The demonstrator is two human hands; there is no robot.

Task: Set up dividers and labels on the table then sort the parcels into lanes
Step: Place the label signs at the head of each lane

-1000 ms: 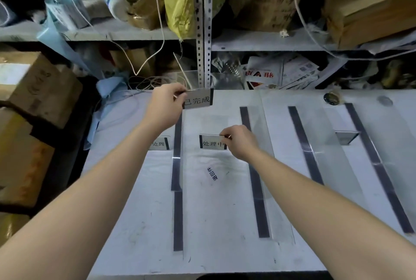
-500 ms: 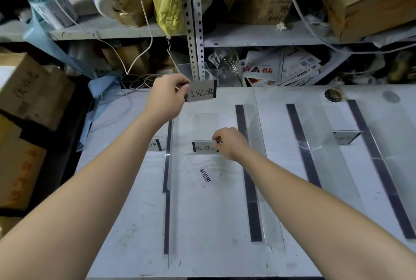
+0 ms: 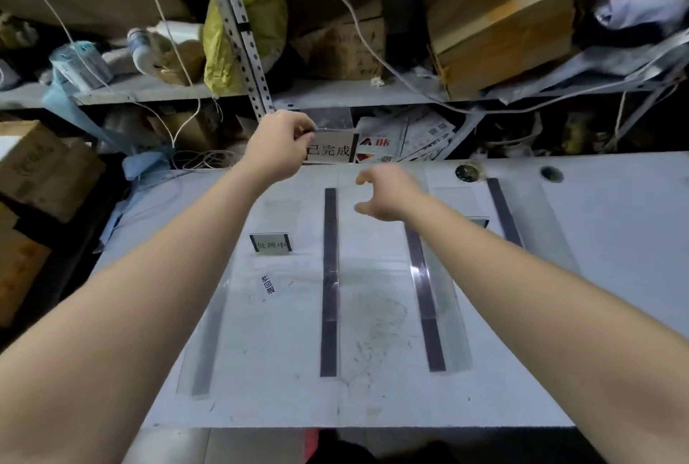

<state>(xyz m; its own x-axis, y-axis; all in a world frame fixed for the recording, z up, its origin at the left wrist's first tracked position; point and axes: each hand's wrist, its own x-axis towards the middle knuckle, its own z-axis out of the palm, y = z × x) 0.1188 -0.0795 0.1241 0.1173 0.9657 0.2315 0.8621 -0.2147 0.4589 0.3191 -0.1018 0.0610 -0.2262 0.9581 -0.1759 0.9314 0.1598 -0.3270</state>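
Observation:
My left hand (image 3: 277,146) pinches a clear label stand with the card "已完成" (image 3: 332,148), held in the air over the table's far edge. My right hand (image 3: 387,193) hovers just right of it above the white table (image 3: 615,240), fingers spread and loosely curved, holding nothing. A second label stand reading "处理中" (image 3: 271,243) stands on the table in the lane left of the middle divider. Clear dividers with dark strips lie lengthwise: one at the left (image 3: 203,348), one in the middle (image 3: 329,277), one under my right forearm (image 3: 428,314), one further right (image 3: 505,210).
Shelving (image 3: 238,16) behind the table holds cardboard boxes (image 3: 496,20), a yellow bag (image 3: 257,16), tape rolls and loose cables. More boxes (image 3: 41,165) stack at the left. A small printed sticker (image 3: 269,284) lies on the table; a round dark object (image 3: 466,172) sits at the far edge.
My right hand let go of the "处理中" label, which now stands on the table, and rose toward the label in my left hand. The view shifted right, hiding the leftmost label.

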